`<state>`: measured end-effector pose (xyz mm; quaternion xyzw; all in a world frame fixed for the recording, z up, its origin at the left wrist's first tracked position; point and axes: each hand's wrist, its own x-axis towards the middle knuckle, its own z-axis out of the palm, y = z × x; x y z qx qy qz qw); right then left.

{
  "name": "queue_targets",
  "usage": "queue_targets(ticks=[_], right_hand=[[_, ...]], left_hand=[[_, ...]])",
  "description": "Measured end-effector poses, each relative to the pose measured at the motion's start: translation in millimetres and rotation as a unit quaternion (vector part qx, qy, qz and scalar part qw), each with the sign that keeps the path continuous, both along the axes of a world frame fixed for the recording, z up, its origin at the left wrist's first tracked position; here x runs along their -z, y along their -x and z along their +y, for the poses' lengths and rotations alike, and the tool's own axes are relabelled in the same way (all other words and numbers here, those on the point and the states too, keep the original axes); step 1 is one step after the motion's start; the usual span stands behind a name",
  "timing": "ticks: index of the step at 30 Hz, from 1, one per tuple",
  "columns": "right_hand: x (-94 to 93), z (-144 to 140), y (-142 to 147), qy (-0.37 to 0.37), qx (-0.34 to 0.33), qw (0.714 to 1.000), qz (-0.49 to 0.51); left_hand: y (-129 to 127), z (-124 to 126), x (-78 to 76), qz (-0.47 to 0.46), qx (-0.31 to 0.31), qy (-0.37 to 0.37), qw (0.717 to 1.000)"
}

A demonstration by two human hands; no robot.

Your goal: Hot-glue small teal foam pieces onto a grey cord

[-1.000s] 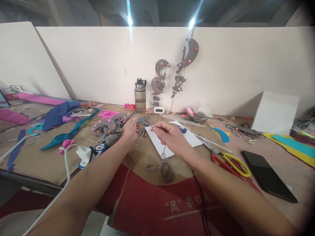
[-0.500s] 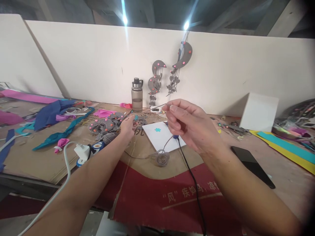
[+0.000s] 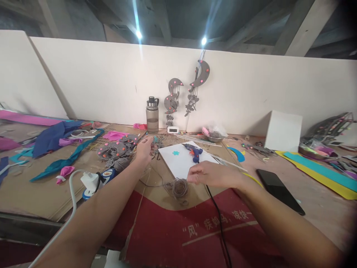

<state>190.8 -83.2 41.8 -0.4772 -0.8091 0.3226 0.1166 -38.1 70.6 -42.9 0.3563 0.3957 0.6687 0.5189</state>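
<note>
My left hand (image 3: 144, 150) is closed in a pinch on grey yarn, beside a pile of grey crescent shapes (image 3: 118, 148) with pink and orange dots. A small teal piece (image 3: 155, 139) shows at its fingertips. The yarn runs down to a loose coil (image 3: 179, 188) on the cardboard. At the coil's right edge is my right hand (image 3: 208, 174), its fingers curled together; what they hold, if anything, is hidden. Behind it, a blue glue gun (image 3: 195, 152) lies on a white board (image 3: 174, 163) with a teal flower cutout (image 3: 175, 153).
A water bottle (image 3: 152, 115) and a small white digital display (image 3: 173, 130) stand near the wall. A phone (image 3: 279, 190) lies at right. A black cord (image 3: 219, 219) crosses the cardboard. A white plug (image 3: 90, 181) is at left, near teal fabric (image 3: 69, 158). Crescent mobiles (image 3: 200, 74) hang behind.
My right hand has moved down from its raised position to the yarn coil, uncovering the glue gun. The strand stretched between my hands is no longer taut. My left hand stays by the crescents.
</note>
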Motion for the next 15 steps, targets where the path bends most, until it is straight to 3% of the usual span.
queue_targets(ticks=[3,5,8,15], right_hand=[[14.4,26.5,-11.4,-0.099,0.153,0.983,-0.001],[28.4,47.9,-17.3,-0.181,0.248,0.948,-0.085],[51.0,78.2,-21.9,-0.132,0.312,0.926,-0.169],[84.2,114.0,-19.0,-0.112,0.365,0.911,-0.158]], left_hand=[[-1.0,0.1,0.6,0.008,-0.001,-0.002,1.0],[-1.8,0.3,0.8,0.007,0.0,-0.006,1.0],[-3.9,-1.5,-0.2,0.018,-0.004,-0.019,1.0],[-9.5,-10.2,-1.1,0.072,0.011,-0.065,0.995]])
